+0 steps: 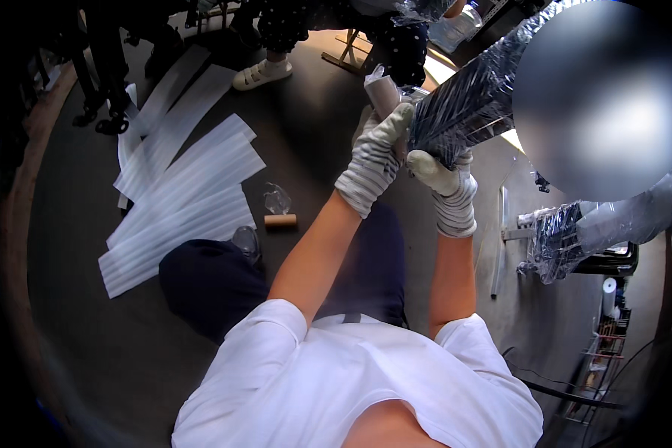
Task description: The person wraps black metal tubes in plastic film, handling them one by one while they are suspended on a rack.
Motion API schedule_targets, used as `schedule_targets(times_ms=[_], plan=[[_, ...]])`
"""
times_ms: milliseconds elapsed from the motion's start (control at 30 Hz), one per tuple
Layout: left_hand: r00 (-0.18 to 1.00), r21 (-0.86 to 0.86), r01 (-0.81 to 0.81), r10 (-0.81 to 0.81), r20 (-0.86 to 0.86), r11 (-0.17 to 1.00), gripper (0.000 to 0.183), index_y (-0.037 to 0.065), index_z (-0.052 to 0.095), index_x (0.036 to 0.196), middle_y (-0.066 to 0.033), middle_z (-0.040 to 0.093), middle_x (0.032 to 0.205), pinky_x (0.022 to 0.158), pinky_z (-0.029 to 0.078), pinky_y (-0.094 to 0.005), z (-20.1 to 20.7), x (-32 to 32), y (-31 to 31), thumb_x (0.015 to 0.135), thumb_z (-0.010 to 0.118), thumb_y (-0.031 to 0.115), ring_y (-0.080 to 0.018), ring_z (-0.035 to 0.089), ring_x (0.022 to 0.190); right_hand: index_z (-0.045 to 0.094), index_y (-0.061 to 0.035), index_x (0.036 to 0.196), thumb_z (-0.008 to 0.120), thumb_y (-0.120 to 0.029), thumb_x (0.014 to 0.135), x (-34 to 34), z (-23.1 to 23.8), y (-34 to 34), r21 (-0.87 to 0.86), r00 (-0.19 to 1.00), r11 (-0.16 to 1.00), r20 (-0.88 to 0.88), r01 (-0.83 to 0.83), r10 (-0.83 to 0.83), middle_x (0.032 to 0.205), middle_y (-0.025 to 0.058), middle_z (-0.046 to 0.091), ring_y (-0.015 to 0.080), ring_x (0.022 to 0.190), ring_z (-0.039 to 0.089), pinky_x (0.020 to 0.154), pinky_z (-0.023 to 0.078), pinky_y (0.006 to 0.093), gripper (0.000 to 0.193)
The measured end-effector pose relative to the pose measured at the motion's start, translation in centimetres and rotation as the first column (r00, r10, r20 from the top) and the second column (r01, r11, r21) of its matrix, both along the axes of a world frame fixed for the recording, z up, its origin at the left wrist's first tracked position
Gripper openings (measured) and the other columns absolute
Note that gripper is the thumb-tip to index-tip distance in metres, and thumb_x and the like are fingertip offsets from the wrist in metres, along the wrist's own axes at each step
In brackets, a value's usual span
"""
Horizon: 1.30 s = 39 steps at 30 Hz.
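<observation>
My left hand, in a grey-and-white striped work glove, is closed around a roll of stretch film whose cardboard core end points up and away. Just right of it, a long dark bundle wrapped in clear film slants up toward the upper right. My right hand, gloved alike, grips the near lower end of this bundle, thumb in front and the other fingers partly hidden behind. The bundle's far end runs past a round blurred patch that hides part of the view.
White foam strips lie fanned on the floor at left, near a cardboard tube with loose film. Another film-wrapped piece stands at right, beside a thin strip. Another person's shoe is at the far side.
</observation>
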<state>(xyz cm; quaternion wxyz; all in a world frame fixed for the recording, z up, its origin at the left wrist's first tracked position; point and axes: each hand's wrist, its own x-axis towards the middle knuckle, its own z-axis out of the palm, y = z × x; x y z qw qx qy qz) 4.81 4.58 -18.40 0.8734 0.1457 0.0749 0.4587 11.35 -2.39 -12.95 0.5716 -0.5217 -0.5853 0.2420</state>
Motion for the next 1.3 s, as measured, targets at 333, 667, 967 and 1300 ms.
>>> schedule_targets(times_ms=[333,667,967,1300], plan=[[0.971,0.718,-0.196,0.236,0.045,0.668,0.033,0.002,0.055,0.086,-0.0062,0.058,0.087,0.066,0.047,-0.0248,-5.7,-0.6,0.8,0.056,0.068,0.006,-0.0122,0.055,0.077,0.039,-0.0025,0.114,0.061,-0.016,0.072,4.0,-2.2,-2.2,-0.012,0.964,0.982,-0.194,-0.188,0.182,0.105,0.0075,0.049,0.0157,0.095,0.048,0.080,0.042,0.0279,0.048],[0.978,0.349,-0.174,0.118,0.174,0.921,0.052,0.005,0.041,0.098,-0.0021,0.050,0.093,0.074,0.043,-0.0208,-2.1,-0.7,-8.0,0.058,0.074,0.011,-0.0103,0.051,0.085,0.039,-0.0028,0.110,0.064,-0.035,0.070,2.5,-1.1,-3.4,-0.010,0.761,0.956,0.608,0.292,-0.226,0.099,0.0065,0.056,0.0136,0.074,0.058,0.062,0.048,0.0223,0.057],[0.922,-0.071,0.248,-0.213,0.323,0.966,0.035,0.002,0.044,0.106,-0.0109,0.049,0.103,0.086,0.042,-0.0380,4.7,-6.1,-7.0,0.077,0.057,0.017,-0.0225,0.048,0.098,0.043,0.0026,0.112,0.044,-0.043,0.082,-0.4,5.5,-1.2,-0.294,0.873,0.939,-0.488,-0.180,0.015,0.110,0.0122,0.047,0.0167,0.106,0.042,0.088,0.038,0.0300,0.055],[0.986,-0.103,0.130,-0.118,0.122,0.986,0.039,0.002,0.044,0.106,-0.0157,0.047,0.109,0.092,0.033,-0.0499,5.8,-8.4,-6.5,0.078,0.055,0.025,-0.0297,0.045,0.106,0.052,0.0007,0.100,0.044,-0.037,0.083,-2.1,0.4,3.3,-0.147,0.386,0.988,-0.915,-0.052,-0.116,0.093,0.0131,0.056,0.0232,0.076,0.057,0.068,0.049,0.0357,0.043]])
